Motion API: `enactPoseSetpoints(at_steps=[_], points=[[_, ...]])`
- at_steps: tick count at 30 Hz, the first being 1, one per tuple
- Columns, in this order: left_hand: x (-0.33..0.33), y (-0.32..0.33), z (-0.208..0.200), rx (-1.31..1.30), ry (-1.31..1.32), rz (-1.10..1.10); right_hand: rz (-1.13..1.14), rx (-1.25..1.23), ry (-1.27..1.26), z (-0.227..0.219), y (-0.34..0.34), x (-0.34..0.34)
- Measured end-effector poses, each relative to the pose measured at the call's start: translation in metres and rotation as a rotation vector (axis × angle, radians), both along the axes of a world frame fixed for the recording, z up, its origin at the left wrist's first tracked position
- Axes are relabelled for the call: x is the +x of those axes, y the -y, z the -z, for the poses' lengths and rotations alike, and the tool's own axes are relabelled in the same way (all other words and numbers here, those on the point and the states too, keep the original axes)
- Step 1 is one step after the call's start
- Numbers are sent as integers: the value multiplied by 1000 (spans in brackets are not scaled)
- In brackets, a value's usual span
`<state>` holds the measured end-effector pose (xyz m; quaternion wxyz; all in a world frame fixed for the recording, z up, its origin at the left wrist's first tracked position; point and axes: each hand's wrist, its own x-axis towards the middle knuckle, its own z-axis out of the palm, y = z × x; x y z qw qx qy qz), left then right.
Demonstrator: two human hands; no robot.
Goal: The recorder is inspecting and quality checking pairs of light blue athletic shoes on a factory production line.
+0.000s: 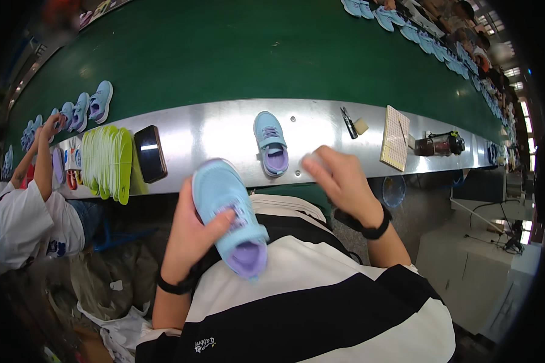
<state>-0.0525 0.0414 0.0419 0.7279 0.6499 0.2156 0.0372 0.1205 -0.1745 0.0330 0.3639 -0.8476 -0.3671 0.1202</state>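
My left hand [191, 233] grips a light-blue child's sneaker [222, 196] with a lilac lining, its thumb pressed on the lacing. The sneaker is tilted, toe away from me and heel opening toward my body. A matching sneaker [270, 145] rests sole-down on the metal ledge in front of me, toe pointing away. To the right of that shoe, my right hand [340, 184] hovers near the ledge's edge, its fingers curled and pinched together. The fingertips are slightly blurred, and whatever small pale thing may be between them is not clear.
Left on the metal ledge [194, 127] lie a phone [151, 153] and a stack of yellow-green insole-shaped sheets [107, 163]. A pen [349, 123], sponge block [361, 126], notepad [395, 139] and dark bottle [440, 144] are right. Beyond runs a green belt [224, 54]; a co-worker's arm [42, 157] reaches toward shoes at left.
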Motion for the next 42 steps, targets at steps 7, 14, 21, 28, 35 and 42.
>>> enactPoseSetpoints(at_steps=[7, 14, 21, 28, 35, 42], points=[[90, -55, 124, -14, -63, -4, 266, -53, 104, 165, 32, 60], [75, -48, 183, 573, -95, 45, 372, -144, 615, 159, 16, 57], [68, -20, 178, 500, -105, -68, 272, 112, -557, 165, -31, 30], [62, -49, 162, 460, -37, 88, 618, -100, -192, 163, 9, 79], [136, -45, 127, 626, 79, 63, 684, -528, 483, 192, 79, 171], [192, -25, 136, 903, 173, 481, 441, 99, -9, 177, 40, 149]])
